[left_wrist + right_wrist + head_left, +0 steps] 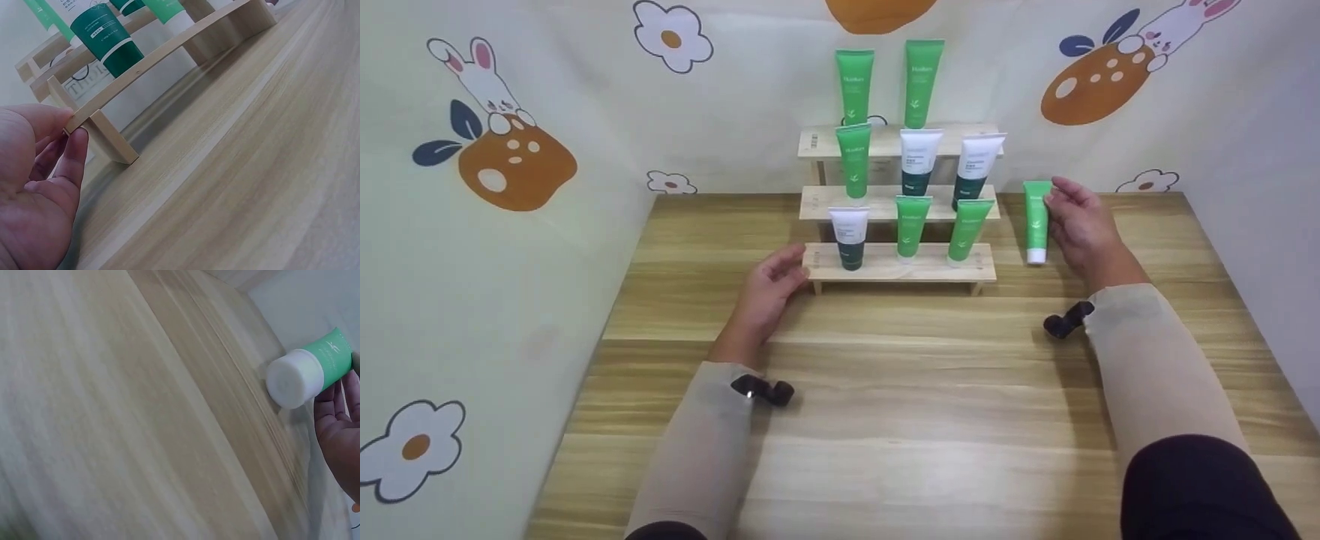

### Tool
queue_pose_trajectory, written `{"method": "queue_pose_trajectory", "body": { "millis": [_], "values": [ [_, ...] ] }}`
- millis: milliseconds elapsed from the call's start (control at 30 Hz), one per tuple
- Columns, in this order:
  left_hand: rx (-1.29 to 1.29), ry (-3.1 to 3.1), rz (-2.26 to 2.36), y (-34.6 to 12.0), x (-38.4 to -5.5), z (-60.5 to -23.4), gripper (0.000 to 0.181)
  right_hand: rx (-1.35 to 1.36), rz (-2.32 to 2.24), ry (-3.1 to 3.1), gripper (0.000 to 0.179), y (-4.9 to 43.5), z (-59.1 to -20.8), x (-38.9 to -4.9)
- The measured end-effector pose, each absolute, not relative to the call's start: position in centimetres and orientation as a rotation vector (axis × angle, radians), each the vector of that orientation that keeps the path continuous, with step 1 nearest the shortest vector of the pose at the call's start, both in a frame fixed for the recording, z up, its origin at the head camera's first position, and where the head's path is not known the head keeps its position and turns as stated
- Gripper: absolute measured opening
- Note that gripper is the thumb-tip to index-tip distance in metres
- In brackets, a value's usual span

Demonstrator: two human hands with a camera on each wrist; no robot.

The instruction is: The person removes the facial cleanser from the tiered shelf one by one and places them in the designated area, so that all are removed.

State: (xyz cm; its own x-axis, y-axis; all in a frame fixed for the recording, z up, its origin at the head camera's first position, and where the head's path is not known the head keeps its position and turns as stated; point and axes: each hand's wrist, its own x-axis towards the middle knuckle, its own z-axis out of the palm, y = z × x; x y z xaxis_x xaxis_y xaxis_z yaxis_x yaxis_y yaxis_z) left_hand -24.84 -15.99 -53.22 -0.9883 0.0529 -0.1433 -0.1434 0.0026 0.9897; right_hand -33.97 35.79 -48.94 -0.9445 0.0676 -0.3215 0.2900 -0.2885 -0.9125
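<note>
A stepped wooden display rack [877, 274] with three tiers stands near the back of the table. My left hand [765, 292] pinches the left end of its lowest tier, thumb over the board and a finger under it in the left wrist view. To the right of the rack, my right hand [1086, 231] holds a green squeeze tube [1036, 221] by its upper side, white cap downward. That cap [289, 379] faces the right wrist camera. On the lowest tier stand a white and dark green tube [851, 236] and two green tubes [912, 226].
The middle tier holds a green tube [854, 161] and two white and dark green tubes [920, 154]. Two more green tubes [924, 82] stand on the top tier. A patterned cloth [735, 127] hangs behind the wooden table [885, 390].
</note>
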Motion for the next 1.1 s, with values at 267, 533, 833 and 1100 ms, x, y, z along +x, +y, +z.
{"method": "queue_pose_trajectory", "body": {
  "millis": [267, 533, 833, 1100],
  "values": [
    [-0.091, 2.133, 2.136, -15.9, -24.8, -53.1, 0.047, 0.449, -2.368, 1.859, 0.078, 35.3, -49.0, -34.3],
    [-0.091, 2.113, 2.137, -15.9, -24.9, -53.1, 0.048, 0.518, -2.240, 1.966, 0.075, 35.0, -49.1, -34.8],
    [-0.095, 2.076, 2.165, -15.9, -24.9, -53.1, 0.049, 0.519, -1.904, 2.249, 0.070, 34.6, -49.8, -35.5],
    [-0.099, 2.062, 2.188, -15.8, -24.9, -53.3, 0.048, 0.543, -1.792, 2.327, 0.065, 34.3, -49.8, -35.5]
  ]
}}
